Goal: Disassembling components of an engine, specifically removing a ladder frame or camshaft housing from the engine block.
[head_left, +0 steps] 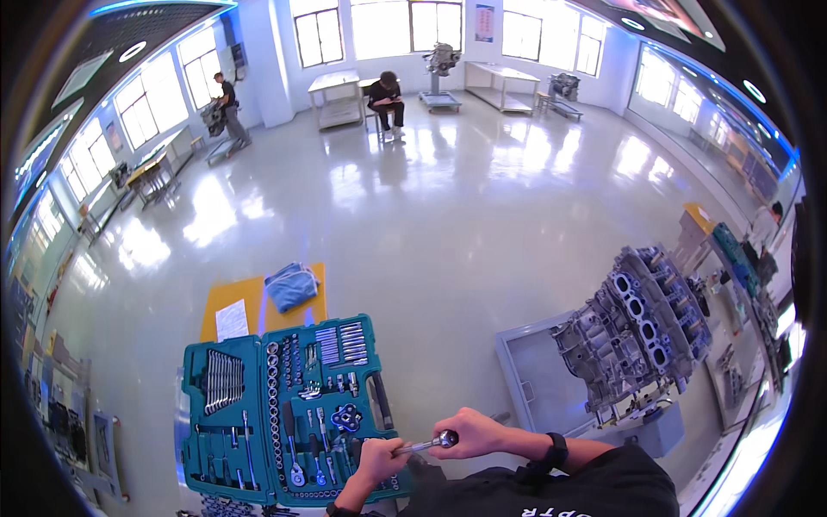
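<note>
A chrome ratchet wrench (pixel 422 446) is held between my two hands, above the right edge of the open tool case. My left hand (pixel 379 460) closes round one end of its shaft. My right hand (pixel 469 432) grips it by the round head, fingers curled. What sits inside my fingers is hidden. Under and left of my left hand lies the green tool case (pixel 264 379), opened flat. It holds a row of combination wrenches (pixel 225 379), a column of sockets (pixel 273 379), several bits (pixel 340 343) and ratchets (pixel 296 474).
A blue cloth (pixel 292 286) and a white paper sheet (pixel 232 320) lie on a yellow tabletop (pixel 315 302) behind the case. On the right an engine block (pixel 633 323) is mounted over a grey stand (pixel 517 379). Two people (pixel 387 102) (pixel 230 108) are far off, near workbenches (pixel 336 99).
</note>
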